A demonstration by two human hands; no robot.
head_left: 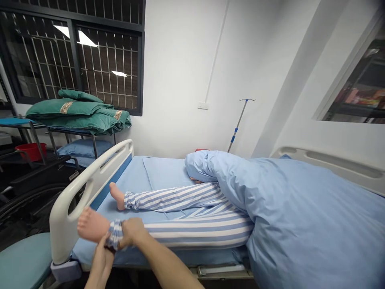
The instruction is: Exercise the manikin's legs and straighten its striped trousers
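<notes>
While hands (132, 232) clasp it, striped trouser cuff (115, 232) bunches between them.

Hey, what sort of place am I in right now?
Probably a hospital ward or a care-training room: there's a bed with moulded end boards, a hooked pole like a drip stand by the wall, and what looks like a wheelchair beyond its foot.

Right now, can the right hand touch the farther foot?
Probably yes, if it lets go: the right hand holds the nearer striped cuff, but the farther foot lies bare nearby, with nothing seen in the way.
</notes>
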